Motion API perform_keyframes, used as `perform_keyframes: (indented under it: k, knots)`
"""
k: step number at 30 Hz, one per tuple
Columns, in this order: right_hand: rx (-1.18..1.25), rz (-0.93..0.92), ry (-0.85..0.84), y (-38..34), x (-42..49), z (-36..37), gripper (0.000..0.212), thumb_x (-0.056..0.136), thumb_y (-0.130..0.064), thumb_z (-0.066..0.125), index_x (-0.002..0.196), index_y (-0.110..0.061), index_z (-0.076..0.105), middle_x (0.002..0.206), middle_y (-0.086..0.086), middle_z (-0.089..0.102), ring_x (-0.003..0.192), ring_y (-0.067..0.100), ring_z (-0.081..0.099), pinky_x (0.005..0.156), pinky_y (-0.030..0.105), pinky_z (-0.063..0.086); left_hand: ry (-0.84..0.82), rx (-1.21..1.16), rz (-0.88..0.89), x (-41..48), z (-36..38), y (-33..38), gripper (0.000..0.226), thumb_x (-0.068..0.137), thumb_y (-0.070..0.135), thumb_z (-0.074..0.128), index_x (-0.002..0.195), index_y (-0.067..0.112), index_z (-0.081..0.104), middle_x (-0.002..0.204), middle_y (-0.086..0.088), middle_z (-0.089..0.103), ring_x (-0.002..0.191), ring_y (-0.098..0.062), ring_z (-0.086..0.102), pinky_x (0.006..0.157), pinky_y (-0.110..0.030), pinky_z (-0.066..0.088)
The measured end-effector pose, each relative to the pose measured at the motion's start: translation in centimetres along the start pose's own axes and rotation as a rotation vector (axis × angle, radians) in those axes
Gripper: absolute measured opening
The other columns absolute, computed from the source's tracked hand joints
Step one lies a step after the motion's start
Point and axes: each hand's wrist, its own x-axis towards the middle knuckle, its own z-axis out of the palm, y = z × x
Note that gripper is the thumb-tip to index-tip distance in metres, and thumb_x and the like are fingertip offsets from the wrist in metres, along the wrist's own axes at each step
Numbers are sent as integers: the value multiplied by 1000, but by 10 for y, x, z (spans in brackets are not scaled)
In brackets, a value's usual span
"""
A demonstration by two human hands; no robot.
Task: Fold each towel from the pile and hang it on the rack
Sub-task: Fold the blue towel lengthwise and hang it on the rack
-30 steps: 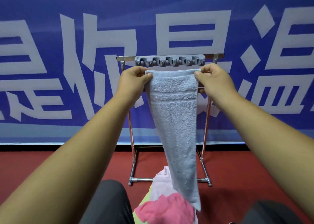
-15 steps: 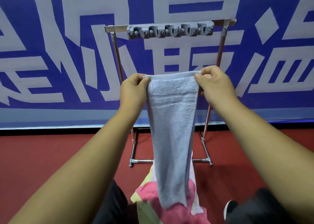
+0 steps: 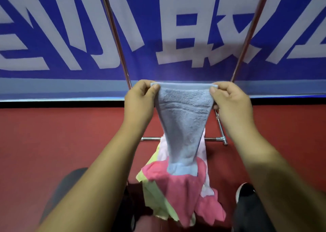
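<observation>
Between the rack [image 3: 116,38] uprights the way lies open, while the towel pile [image 3: 176,187] blocks the floor [image 3: 53,134] below

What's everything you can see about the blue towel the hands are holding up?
The blue towel is pale grey-blue, fluffy terry cloth with a smooth hem on top and woven stripes just below. It hangs lengthwise, spread wide at the top and narrowing downward. The left hand pinches one top corner, the right hand the other. Its flat-bordered bottom end hangs over the pink towel below, perhaps touching it.
</observation>
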Motion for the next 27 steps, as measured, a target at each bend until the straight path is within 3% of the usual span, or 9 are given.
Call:
perform_keyframes:
  k: [3,6,11,15,19,21,24,27]
  knots:
    - [-27,73,-31,24,8,8,7,102,-24,72,105,-23,77,85,-7,80,75,8,69,77,34,56,-4,-26,-51,9,15,-21,12,99,27,69,91,20,75,88,5,79,86,-21,75,90,-54,62]
    - [-17,113,-17,31,25,18,13,98,-33,71,105,-25,79,99,5,83,95,33,79,83,47,60,-5,-165,-127,24,30,-29,13,96,27,70,86,22,77,84,-4,78,78,-20,71,89,-60,62]
    - [-31,97,7,38,41,28,21,92,-43,71,101,-27,80,101,18,79,96,38,77,93,61,61,-6,-245,-193,36,42,-36,13,94,25,73,87,16,80,92,-20,79,82,-27,72,89,-62,62]
    - [-5,89,47,39,39,38,13,93,-37,71,96,-27,79,96,0,83,99,25,79,96,57,61,-47,-220,-193,36,47,-35,13,93,22,74,89,11,80,80,-10,77,76,-24,71,87,-59,64]
    - [-6,72,9,35,33,44,9,97,-29,70,96,-24,78,95,8,81,90,26,78,91,56,62,-69,-194,-163,28,55,-31,10,93,21,75,91,14,82,82,-6,80,76,-21,74,85,-55,66]
    - [-26,61,-21,33,27,47,8,100,-24,69,100,-21,77,92,7,80,79,14,72,85,49,63,-76,-189,-146,21,60,-28,9,94,20,75,92,15,82,81,-3,80,76,-18,74,84,-53,66]
    - [-51,39,-47,31,18,49,8,101,-24,70,101,-23,77,84,-7,80,74,4,71,72,33,61,-90,-207,-127,12,66,-27,9,95,20,74,92,16,82,83,1,81,81,-18,78,84,-51,67]
    - [-73,30,-75,30,9,51,7,100,-30,71,98,-27,77,83,-12,80,78,6,75,75,32,61,-109,-238,-141,5,72,-28,9,93,21,74,91,17,82,87,-3,82,90,-27,81,87,-53,66]
